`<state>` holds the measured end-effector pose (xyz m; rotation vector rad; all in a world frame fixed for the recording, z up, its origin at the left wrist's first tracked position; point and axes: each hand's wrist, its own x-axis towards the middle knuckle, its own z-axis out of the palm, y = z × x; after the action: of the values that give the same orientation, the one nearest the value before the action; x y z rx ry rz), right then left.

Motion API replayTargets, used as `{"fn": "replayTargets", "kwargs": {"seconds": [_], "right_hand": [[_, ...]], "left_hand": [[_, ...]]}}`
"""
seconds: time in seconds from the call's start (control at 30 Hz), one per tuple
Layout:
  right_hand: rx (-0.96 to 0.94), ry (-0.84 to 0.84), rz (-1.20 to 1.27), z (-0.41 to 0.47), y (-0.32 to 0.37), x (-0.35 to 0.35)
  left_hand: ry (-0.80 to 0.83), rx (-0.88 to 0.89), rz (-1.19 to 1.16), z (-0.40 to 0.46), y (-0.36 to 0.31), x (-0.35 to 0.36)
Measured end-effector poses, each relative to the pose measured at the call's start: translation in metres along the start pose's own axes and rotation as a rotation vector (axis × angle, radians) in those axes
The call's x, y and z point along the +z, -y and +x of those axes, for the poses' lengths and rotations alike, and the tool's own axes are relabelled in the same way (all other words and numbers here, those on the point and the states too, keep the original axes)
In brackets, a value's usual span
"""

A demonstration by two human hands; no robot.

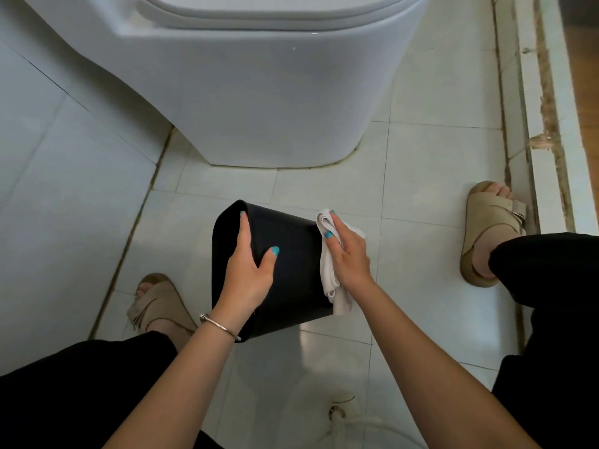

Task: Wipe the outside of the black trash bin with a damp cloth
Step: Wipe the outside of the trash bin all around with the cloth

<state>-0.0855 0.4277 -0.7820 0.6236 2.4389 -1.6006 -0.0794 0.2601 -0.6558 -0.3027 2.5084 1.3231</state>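
Pale floor tiles (418, 176) with dark grout lines fill the bathroom, with a tiled wall (48, 157) rising on the left and a white toilet (259, 92) standing at the top centre. At lower left a foot in a tan sandal (155, 303) rests on the tiles, beside a black trouser leg.

Next comes the left hand (249, 270), a thin silver bracelet (220, 325) on its wrist. It grips the black trash bin (291, 273) at its upper left edge, fingers spread along one face and thumb pressed on the adjoining face. The bin sits in the middle of the floor in front of the toilet, tipped so that its dark sides face the camera; its opening is turned away, so whether anything is inside cannot be told.

Against the bin's right edge, the right hand (348, 251) is closed around a bunched white cloth (330, 273), pressing it to the side; a fold of cloth hangs below the palm.

At far right, the other sandalled foot (492, 231) stands near a worn, stained door threshold (547, 124). A white hose fitting (340, 413) lies at the bottom.
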Motion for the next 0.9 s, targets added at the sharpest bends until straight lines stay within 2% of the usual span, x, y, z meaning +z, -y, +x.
{"fn": "replayTargets", "kwargs": {"seconds": [0.27, 0.4, 0.5, 0.7, 0.9], "right_hand": [[0.061, -0.036, -0.065, 0.004, 0.006, 0.000], [0.077, 0.016, -0.136, 0.003, 0.010, 0.000], [0.065, 0.041, -0.114, 0.002, 0.010, 0.001], [0.073, 0.045, -0.172, -0.002, 0.017, 0.001], [-0.116, 0.172, -0.349, -0.020, 0.043, 0.008]], "left_hand": [[0.183, -0.014, 0.074, -0.046, 0.023, -0.006], [0.142, -0.095, -0.064, -0.057, 0.030, -0.001], [0.113, -0.061, -0.037, -0.052, 0.033, 0.003], [0.167, -0.015, 0.018, -0.043, 0.047, -0.002], [0.127, -0.059, -0.033, -0.046, 0.058, 0.000]]}}
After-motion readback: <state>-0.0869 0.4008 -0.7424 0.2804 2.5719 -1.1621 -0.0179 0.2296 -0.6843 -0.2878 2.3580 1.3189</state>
